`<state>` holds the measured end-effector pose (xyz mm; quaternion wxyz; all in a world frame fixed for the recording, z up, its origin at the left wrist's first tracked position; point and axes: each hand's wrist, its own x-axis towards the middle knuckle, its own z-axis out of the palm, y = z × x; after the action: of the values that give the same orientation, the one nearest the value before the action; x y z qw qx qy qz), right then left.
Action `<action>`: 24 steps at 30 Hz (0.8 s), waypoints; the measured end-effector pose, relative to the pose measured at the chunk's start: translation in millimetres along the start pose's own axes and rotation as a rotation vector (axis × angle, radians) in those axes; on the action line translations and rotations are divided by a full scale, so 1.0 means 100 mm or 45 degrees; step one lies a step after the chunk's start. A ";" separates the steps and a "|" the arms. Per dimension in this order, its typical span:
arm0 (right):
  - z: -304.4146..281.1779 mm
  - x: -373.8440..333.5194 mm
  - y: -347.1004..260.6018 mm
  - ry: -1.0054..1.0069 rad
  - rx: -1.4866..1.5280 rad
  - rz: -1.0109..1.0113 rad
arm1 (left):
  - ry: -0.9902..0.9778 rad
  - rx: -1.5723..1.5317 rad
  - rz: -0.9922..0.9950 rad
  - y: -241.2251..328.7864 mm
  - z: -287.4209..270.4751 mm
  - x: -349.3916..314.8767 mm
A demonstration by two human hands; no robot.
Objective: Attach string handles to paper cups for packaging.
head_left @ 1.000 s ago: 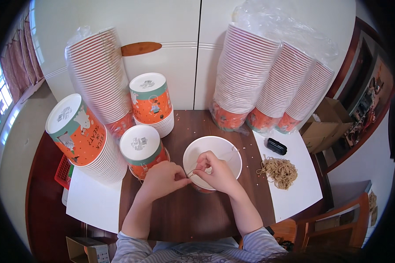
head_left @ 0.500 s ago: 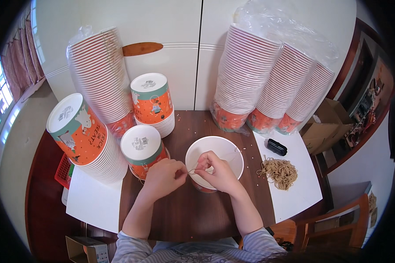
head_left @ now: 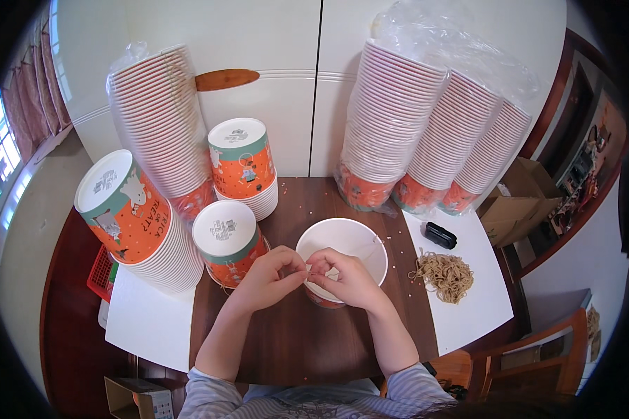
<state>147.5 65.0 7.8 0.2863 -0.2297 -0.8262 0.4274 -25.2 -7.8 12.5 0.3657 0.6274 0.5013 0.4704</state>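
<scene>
An open white paper bucket (head_left: pixel 349 239) with an orange outside stands upright on the dark wooden tabletop. Over its near left rim my two hands meet, fingertips almost touching. Thumb and forefinger of my left hand (head_left: pixel 267 278) are pinched on a thin cord. My right hand (head_left: pixel 344 281) pinches the same cord from the other side, its fingers curled above the bucket's opening. Only a sliver of the cord (head_left: pixel 309 274) shows between the fingers. Left of my left hand, an upside-down orange and green bucket (head_left: pixel 223 227) sits, partly covered by that hand.
Upside-down bucket stacks (head_left: pixel 157 237) stand at the left, another (head_left: pixel 243 164) behind them. Tall plastic-wrapped stacks rise at the back left (head_left: pixel 154 119) and back right (head_left: pixel 395 105). A heap of beige cords (head_left: pixel 445 276) and a black object (head_left: pixel 440 235) lie on the right white panel.
My left hand has moved slightly right and up, and its fingers have come close to the right hand's. Less of the cord shows between them. The bucket stays in place.
</scene>
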 end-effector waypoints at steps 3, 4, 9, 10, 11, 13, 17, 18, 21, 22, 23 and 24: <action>0.00 -0.01 0.03 0.015 0.015 0.035 | 0.025 0.031 0.049 -0.01 0.02 0.02; 0.01 -0.01 0.08 0.037 -0.005 -0.046 | 0.009 0.019 0.031 -0.01 0.02 0.03; 0.00 0.00 0.07 0.070 0.025 -0.099 | -0.019 -0.195 -0.160 -0.07 -0.04 0.05; 0.00 0.01 0.08 0.079 0.051 -0.084 | 0.000 0.008 -0.112 -0.05 -0.05 0.04; 0.00 0.01 0.09 0.088 0.076 -0.068 | 0.020 0.210 -0.062 -0.04 -0.05 0.04; -0.01 0.01 0.08 0.076 0.081 -0.050 | -0.042 0.323 0.092 -0.11 -0.03 0.08; 0.00 0.01 0.10 0.081 0.085 -0.098 | -0.105 0.387 0.095 -0.13 -0.04 0.09; 0.00 0.01 0.10 0.083 0.084 -0.097 | -0.107 0.386 0.096 -0.15 -0.05 0.09; -0.01 0.00 0.08 0.113 0.123 -0.008 | -0.129 -0.090 -0.306 -0.22 -0.11 0.09; -0.01 0.00 0.08 0.101 0.132 -0.009 | -0.129 -0.211 -0.275 -0.23 -0.13 0.10; -0.01 0.00 0.08 0.088 0.142 -0.010 | -0.127 -0.331 -0.245 -0.23 -0.14 0.10; -0.02 0.01 0.08 0.088 0.143 -0.010 | -0.126 -0.330 -0.245 -0.21 -0.12 0.10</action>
<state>149.1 70.4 2.2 0.3288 -0.2245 -0.7915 0.4637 -42.2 6.8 -0.9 0.5112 0.5464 0.4755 0.4625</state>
